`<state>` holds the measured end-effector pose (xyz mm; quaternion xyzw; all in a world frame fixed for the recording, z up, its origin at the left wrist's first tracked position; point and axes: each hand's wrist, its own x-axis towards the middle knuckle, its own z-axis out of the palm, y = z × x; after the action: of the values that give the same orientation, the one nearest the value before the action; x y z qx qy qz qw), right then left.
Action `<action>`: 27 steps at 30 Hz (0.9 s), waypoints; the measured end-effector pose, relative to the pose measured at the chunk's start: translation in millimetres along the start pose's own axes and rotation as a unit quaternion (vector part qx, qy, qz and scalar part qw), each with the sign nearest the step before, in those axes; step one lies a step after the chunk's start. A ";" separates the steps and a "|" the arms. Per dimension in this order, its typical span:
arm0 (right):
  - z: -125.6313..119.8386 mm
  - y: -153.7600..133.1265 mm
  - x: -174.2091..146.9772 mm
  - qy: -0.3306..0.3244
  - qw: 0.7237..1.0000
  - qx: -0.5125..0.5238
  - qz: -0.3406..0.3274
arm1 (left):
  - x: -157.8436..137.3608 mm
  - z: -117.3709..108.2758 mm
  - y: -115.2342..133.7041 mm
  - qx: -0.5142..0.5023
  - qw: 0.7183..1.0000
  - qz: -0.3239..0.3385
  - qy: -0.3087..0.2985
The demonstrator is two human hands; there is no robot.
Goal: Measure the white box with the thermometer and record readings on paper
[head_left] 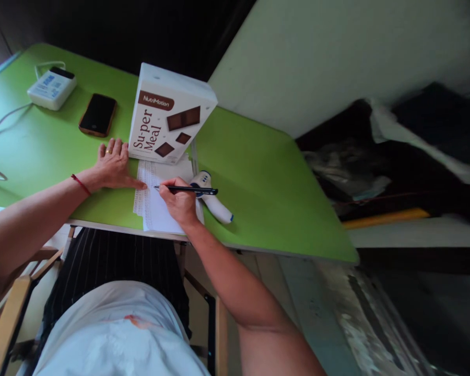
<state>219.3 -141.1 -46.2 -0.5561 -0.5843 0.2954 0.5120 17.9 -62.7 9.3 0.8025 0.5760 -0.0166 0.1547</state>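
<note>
Black is shown along the slim, round-barrelled pen (191, 190) between the right fingers (175, 181); beneath them, thin white paper sheets (162, 213) are patterned with rows of fine grey marks. Just right of them, a curved white plastic device (218, 208) is trimmed in blue. Beyond them, a white cardboard box (170, 115) is printed with brown rectangles and dark reddish-brown lettering. Beyond the left fingers (118, 147), a flat black phone (98, 114) is edged in orange-brown. Around both sets, the smooth tabletop (254, 180) is coloured green.

Box (168, 117) blocks ahead, rear unclear; far-right tabletop (274, 183) lies free.
</note>
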 end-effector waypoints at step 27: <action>-0.8 -1.3 0.2 0.004 1.000 -0.005 0.010 | 0.4 0.5 -1.4 -0.006 1.000 -0.002 0.002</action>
<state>219.5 -141.4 -44.8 -0.5655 -0.5786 0.2953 0.5082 16.9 -62.0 8.4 0.8003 0.5781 -0.0115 0.1584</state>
